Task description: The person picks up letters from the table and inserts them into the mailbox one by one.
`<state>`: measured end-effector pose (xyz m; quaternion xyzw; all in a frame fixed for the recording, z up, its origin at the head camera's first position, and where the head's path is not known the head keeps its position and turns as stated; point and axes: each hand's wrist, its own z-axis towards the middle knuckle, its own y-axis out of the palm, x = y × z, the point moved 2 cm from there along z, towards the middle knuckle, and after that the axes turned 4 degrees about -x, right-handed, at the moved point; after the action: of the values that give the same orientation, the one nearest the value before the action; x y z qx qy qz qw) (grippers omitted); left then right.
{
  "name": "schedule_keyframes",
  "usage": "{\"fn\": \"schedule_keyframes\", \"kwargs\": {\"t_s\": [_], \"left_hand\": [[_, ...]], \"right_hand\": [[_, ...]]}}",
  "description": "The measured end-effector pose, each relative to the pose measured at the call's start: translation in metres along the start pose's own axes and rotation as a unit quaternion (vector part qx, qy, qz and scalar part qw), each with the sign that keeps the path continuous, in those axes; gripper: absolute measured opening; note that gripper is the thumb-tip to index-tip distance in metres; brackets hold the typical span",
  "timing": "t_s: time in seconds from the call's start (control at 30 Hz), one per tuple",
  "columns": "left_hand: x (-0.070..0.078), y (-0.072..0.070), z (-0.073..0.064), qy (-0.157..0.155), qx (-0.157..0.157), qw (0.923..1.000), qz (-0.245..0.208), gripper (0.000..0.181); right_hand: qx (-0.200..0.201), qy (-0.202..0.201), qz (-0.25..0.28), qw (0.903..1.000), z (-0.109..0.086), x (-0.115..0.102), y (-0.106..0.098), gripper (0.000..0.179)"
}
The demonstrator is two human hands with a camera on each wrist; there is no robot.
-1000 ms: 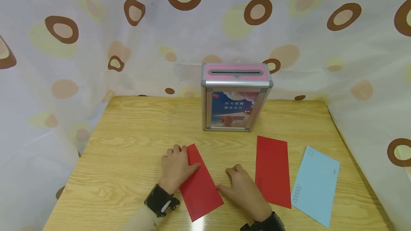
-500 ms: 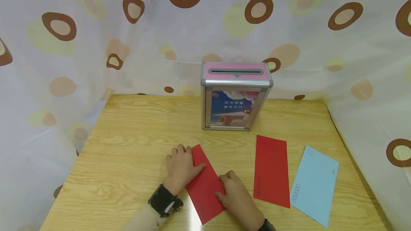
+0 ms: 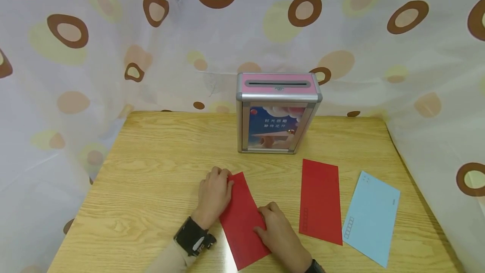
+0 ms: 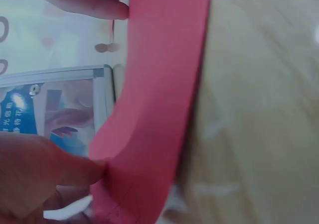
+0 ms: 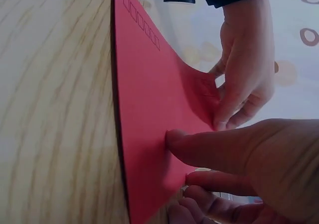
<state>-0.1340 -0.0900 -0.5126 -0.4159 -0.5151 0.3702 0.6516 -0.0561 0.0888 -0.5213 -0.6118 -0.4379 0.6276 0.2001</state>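
Observation:
Both hands hold a red envelope [image 3: 244,222] over the near middle of the table. My left hand [image 3: 214,195] pinches its upper left edge, and in the left wrist view the paper bends at that thumb. At the right edge, my right hand [image 3: 282,237] grips the envelope, thumb on top and fingers beneath. The right wrist view shows this red envelope [image 5: 149,99] raised and curved between the two hands, with a row of printed boxes near one end. Part of the right fingers is hidden behind the paper.
A pink and silver letter box [image 3: 278,113] with a top slot stands at the back of the wooden table [image 3: 163,151]. To the right lie another red envelope [image 3: 321,203] and a light blue envelope [image 3: 373,218]. A patterned curtain [image 3: 182,41] surrounds the table.
My right hand has moved onto the red envelope's right edge and taken hold. The left thumb has drawn back from across the envelope to its left edge. The envelope has shifted slightly right.

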Motion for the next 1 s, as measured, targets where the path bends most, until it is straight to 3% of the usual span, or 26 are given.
{"fn": "schedule_keyframes", "kwargs": {"t_s": [0.23,0.43,0.83,1.0], "left_hand": [[0.011,-0.013,0.000,0.056,0.027,0.9955,-0.071,0.010],[0.022,-0.022,-0.006,0.095,0.018,0.9881,-0.119,0.012],[0.040,-0.031,-0.015,0.154,0.001,0.9784,-0.138,0.009],[0.041,-0.040,-0.013,0.153,0.001,0.9755,-0.159,0.015]], "right_hand": [[0.010,0.007,0.006,0.9999,0.001,0.000,-0.002,0.037],[0.025,0.032,0.032,0.9987,0.004,0.001,-0.008,0.027],[0.107,-0.011,0.113,0.9878,0.016,-0.002,-0.035,0.008],[0.135,-0.019,0.145,0.9800,0.016,-0.002,-0.047,0.012]]}}
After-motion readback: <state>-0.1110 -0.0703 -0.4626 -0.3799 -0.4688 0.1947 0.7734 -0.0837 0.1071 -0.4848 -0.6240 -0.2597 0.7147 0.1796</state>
